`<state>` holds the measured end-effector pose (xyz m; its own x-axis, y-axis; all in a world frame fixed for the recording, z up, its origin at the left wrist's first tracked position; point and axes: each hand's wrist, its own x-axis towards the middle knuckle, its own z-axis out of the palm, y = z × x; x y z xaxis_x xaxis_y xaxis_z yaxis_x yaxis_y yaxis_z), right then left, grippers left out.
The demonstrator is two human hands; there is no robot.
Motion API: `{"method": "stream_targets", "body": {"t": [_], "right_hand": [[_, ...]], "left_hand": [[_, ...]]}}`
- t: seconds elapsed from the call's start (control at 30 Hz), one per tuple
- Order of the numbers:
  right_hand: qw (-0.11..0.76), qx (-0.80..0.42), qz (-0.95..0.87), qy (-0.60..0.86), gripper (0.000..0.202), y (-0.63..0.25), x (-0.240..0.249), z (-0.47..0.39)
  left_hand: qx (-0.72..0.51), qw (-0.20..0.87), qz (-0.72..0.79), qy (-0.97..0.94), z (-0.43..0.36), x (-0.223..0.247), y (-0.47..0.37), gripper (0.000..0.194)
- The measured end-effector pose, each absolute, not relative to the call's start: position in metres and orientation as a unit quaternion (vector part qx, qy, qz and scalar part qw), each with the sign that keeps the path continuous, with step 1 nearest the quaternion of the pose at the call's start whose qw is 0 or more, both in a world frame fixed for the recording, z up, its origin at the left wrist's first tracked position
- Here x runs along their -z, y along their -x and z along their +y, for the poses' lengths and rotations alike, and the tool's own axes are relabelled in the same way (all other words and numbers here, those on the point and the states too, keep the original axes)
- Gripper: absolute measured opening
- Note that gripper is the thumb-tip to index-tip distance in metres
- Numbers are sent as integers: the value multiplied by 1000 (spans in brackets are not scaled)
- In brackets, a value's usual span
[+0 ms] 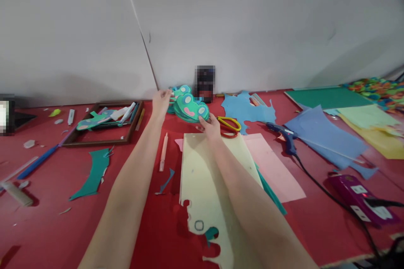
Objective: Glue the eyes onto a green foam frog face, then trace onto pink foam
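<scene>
**Both hands on a pile of green frog-ish cutouts**

So there's a bunch of green cutouts (191,108) with pale eye spots and pink patches, layered up near the back of a red table (170,235). Clock directions are from that pile, with 12 toward the wall (252,29).

Left hand (161,101) comes in at 9 o'clock, thumb and finger pinched together at the left edge of the pile. Right hand (210,127) is at about 5, thumb and fingers clamped on the lower right edge of the front cutouts. The fingers underneath are mostly hidden, so I can't tell exactly how they sit.

A dark pixelated object (205,84) leans on the wall at 1 o'clock. Ragged light-blue sheet (246,109) is at 3. Scissors with yellow and red handles (229,127) lie at 4, just beside the right hand. Farther out between 3 and 4 there's a blue glue gun (286,135), then a magenta power strip (360,199) at 4, well apart from the pile.

Big cream sheet (217,172) at 5, partly under the right forearm, with notches cut along its near left edge. Pink sheet (274,168) pokes out to its right.

Peach pen (163,151) at 7, green scrap (94,174) at 8. Wooden frame (94,143) between 8 and 9, with another green cutout (94,121) and some pens lying across it.
</scene>
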<state>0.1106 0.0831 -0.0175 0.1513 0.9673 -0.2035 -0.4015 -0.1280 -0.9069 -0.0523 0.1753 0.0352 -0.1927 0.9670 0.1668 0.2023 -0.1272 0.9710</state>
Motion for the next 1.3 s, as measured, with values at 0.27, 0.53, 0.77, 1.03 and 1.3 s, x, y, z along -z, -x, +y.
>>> {"method": "stream_targets", "body": {"t": [0.27, 0.53, 0.77, 1.03, 1.3], "right_hand": [[589, -577, -299, 481, 65, -110, 16, 82], [573, -585, -321, 476, 67, -110, 16, 82], [583, -574, -296, 494, 66, -111, 20, 85], [584, -574, -288, 496, 67, -112, 22, 86], [609, -558, -280, 489, 66, -111, 17, 84]], "left_hand": [[-478, 270, 540, -638, 162, -40, 38, 11], [-501, 278, 560, -599, 177, -28, 45, 13], [-534, 337, 562, -534, 174, -29, 44, 15], [-577, 381, 578, -433, 182, -22, 55, 20], [-509, 308, 588, -548, 166, -44, 49, 26]]}}
